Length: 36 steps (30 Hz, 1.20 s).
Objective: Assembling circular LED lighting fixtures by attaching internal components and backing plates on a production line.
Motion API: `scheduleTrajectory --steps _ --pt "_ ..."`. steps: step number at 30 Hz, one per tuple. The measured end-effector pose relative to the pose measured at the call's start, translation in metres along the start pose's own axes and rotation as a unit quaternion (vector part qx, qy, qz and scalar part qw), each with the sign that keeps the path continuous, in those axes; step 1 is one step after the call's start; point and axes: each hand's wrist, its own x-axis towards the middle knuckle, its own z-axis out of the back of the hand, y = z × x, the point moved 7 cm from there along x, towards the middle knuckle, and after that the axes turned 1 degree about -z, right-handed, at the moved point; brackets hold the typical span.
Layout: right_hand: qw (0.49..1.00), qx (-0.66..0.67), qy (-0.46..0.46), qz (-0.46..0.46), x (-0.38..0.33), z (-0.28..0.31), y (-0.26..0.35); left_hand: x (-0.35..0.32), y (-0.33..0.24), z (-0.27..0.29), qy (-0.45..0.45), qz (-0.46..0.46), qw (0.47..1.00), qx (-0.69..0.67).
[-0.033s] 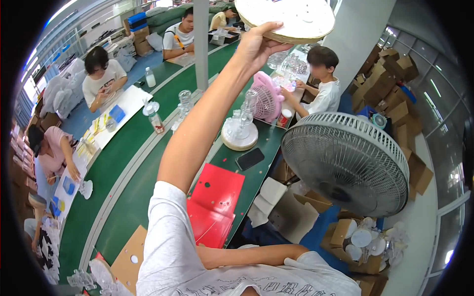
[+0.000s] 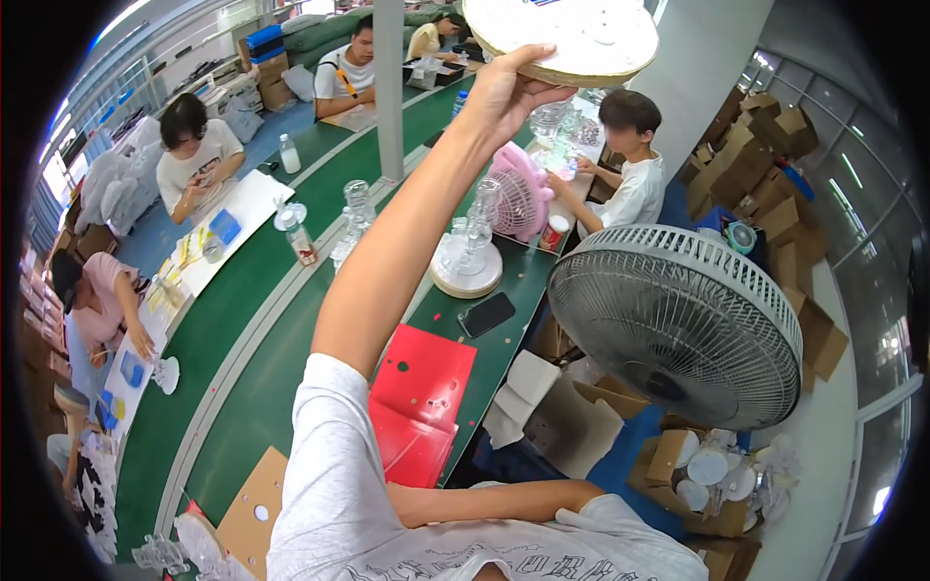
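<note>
A: Which hand [image 2: 506, 92] is that, raised high at the top of the view?

B: I can't say for sure whether it's your left or your right. The arm runs up from your white-sleeved shoulder. Its fingers are curled under the rim of a round pale disc [image 2: 562, 37], with the thumb along the near edge, so you're gripping the disc and holding it roughly flat, well above the green table [image 2: 257, 387].

A: And the other hand?

B: Only a forearm [image 2: 494, 502] shows, lying across your chest near the lower edge. The hand itself is out of view, so I can't tell its grip.

A: What's below the disc?

B: A small pink fan [image 2: 518, 194] stands on the table, and just beside it a round wooden base [image 2: 466, 277] carries clear glass pieces. A dark phone [image 2: 486, 314] lies flat a little nearer to you, and a red folder [image 2: 418, 402] lies at the table's edge, near your shoulder.

A: To your right?

B: A big grey fan [image 2: 678, 324], tilted, its grille facing up toward you, stands off the table above open cardboard boxes [image 2: 707, 474] holding white round pieces.

A: Anyone else around?

B: A person in a white shirt [image 2: 630, 174] sits beyond the pink fan, and others sit along the far side of the long table.
</note>
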Motion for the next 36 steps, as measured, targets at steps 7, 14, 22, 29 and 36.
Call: scheduleTrajectory --steps 7,14,22,29,36 --pt "0.98 0.165 -0.059 -0.091 -0.014 0.021 -0.043 0.034 0.109 0.026 -0.028 0.085 0.995 -0.051" --pt "0.974 0.198 -0.07 -0.086 -0.007 0.016 -0.065 0.015 0.173 0.042 -0.087 0.193 0.976 -0.043" --pt "0.97 0.221 -0.065 -0.074 -0.003 -0.01 -0.09 -0.022 0.248 0.092 -0.152 0.254 0.955 -0.021" --pt "0.961 0.252 -0.082 -0.076 -0.017 -0.014 -0.113 -0.064 0.31 0.133 -0.204 0.313 0.927 -0.018" --pt "0.957 0.272 -0.084 -0.063 -0.01 -0.036 -0.133 -0.082 0.335 0.165 -0.242 0.341 0.908 0.008"
